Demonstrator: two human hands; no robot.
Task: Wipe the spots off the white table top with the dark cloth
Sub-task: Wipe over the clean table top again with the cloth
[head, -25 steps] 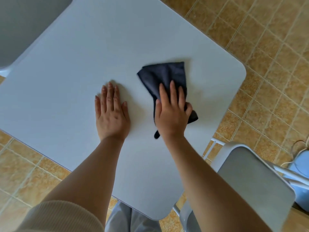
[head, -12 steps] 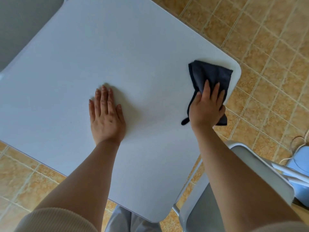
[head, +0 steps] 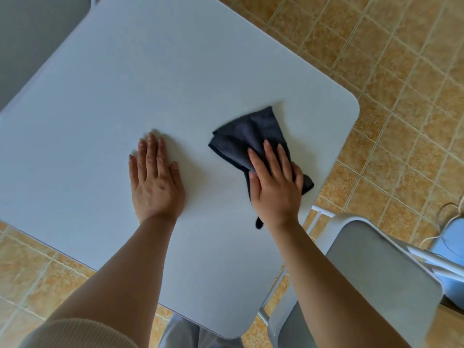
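Note:
The white table top (head: 125, 84) fills most of the view, with its right rounded corner near the tiled floor. A dark folded cloth (head: 247, 135) lies on the table, right of centre. My right hand (head: 275, 187) presses flat on the cloth's near part, fingers spread over it; a cloth end sticks out by the wrist. My left hand (head: 155, 179) rests palm down on the bare table, to the left of the cloth, holding nothing. I see no clear spots on the surface.
A grey chair (head: 371, 280) with a white frame stands at the table's near right side. Another grey chair (head: 30, 33) is at the top left. A light blue object (head: 449, 242) with a cord sits on the tan tiled floor (head: 401, 71).
My right hand slid the cloth out to the table's right corner, then back toward the middle. My left hand stayed flat in place.

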